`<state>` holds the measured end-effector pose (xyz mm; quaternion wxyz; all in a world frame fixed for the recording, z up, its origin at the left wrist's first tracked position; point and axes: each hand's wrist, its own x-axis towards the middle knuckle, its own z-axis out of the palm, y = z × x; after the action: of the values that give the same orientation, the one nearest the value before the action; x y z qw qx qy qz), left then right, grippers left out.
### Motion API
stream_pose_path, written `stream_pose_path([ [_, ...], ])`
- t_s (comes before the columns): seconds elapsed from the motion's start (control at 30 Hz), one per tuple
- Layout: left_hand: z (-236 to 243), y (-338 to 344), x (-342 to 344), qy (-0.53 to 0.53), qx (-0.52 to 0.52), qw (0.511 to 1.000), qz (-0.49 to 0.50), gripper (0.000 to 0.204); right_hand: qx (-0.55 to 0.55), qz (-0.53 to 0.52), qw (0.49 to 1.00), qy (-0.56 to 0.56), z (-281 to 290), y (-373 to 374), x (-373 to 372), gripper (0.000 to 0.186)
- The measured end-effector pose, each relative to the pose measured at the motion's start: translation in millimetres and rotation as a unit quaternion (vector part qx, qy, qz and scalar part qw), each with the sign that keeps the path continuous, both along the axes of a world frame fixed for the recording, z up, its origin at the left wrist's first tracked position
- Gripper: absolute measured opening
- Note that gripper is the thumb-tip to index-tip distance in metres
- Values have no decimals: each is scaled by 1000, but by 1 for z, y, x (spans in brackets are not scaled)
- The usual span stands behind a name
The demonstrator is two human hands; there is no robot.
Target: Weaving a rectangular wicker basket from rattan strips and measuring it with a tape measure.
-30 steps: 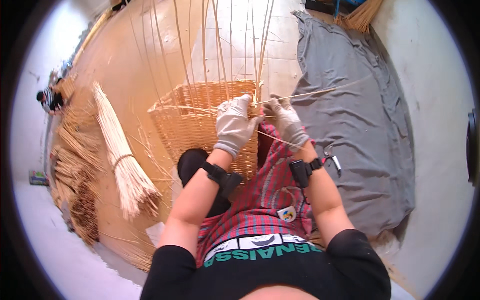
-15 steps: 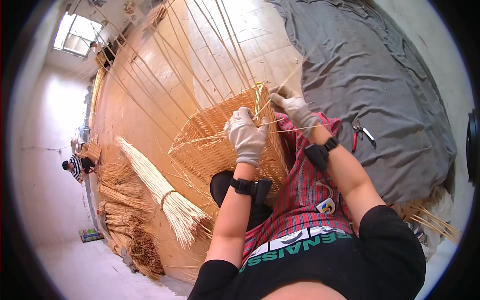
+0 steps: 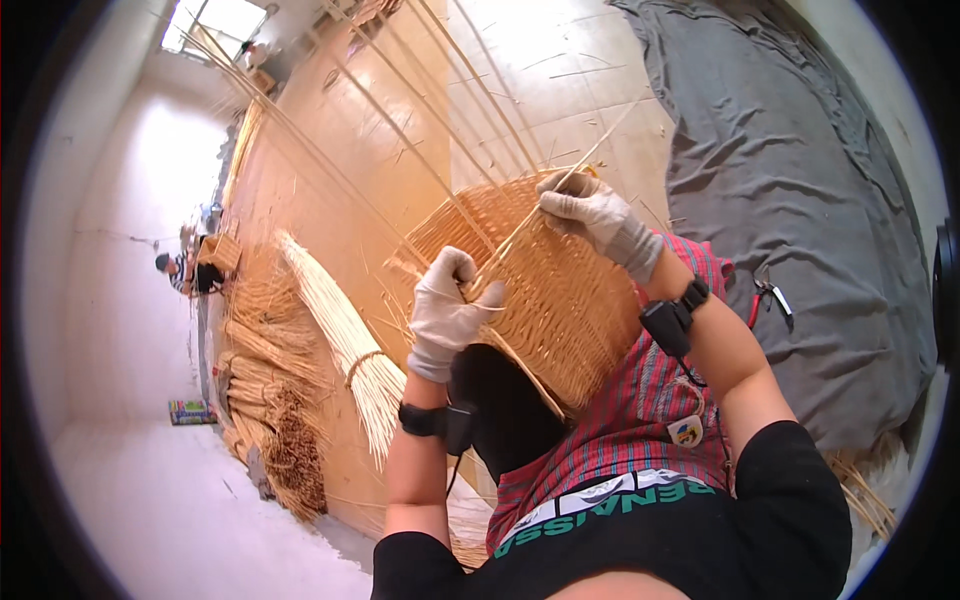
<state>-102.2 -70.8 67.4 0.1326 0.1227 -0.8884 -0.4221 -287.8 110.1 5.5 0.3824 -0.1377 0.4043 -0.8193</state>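
Note:
A woven wicker basket (image 3: 565, 310) rests tilted against my lap, with several long stakes rising from its rim toward the far left. My left hand (image 3: 448, 312), in a pale work glove, grips the near left corner of the rim, with thumb and fingers closed on the wicker there. At the far right of the rim, my gloved right hand (image 3: 595, 218) pinches a thin wicker rod (image 3: 512, 240). The rod runs along the rim between both hands, and its free end points up past the right hand. The right fingertips are partly hidden.
Red-and-white pruning shears (image 3: 768, 300) lie on a rumpled grey cloth (image 3: 790, 190) at right. A tied bundle of pale rods (image 3: 345, 345) is on the floor left of my arm, near heaps of brownish wicker (image 3: 262, 350). Another person (image 3: 180, 268) sits far left.
The basket has turned, bringing a broad side toward me. My left hand moved left and down to the near corner. My right hand stays by the rim, and the rod now lies along it.

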Motion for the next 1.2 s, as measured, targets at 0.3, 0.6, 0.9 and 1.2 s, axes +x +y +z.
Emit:
stream_pose_path([
  [0.3,4,22,-2,130,-133,979,86,50,84,-76,986,124,26,-33,-2,25],
  [0.6,24,39,-10,63,-328,938,93,46,199,-212,860,419,44,-38,-5,27],
  [0.9,27,43,-14,86,-362,921,114,42,-67,-80,980,169,71,-26,-44,32],
  [1.2,25,44,-10,77,-466,876,98,66,127,53,869,476,131,-74,-53,39],
])
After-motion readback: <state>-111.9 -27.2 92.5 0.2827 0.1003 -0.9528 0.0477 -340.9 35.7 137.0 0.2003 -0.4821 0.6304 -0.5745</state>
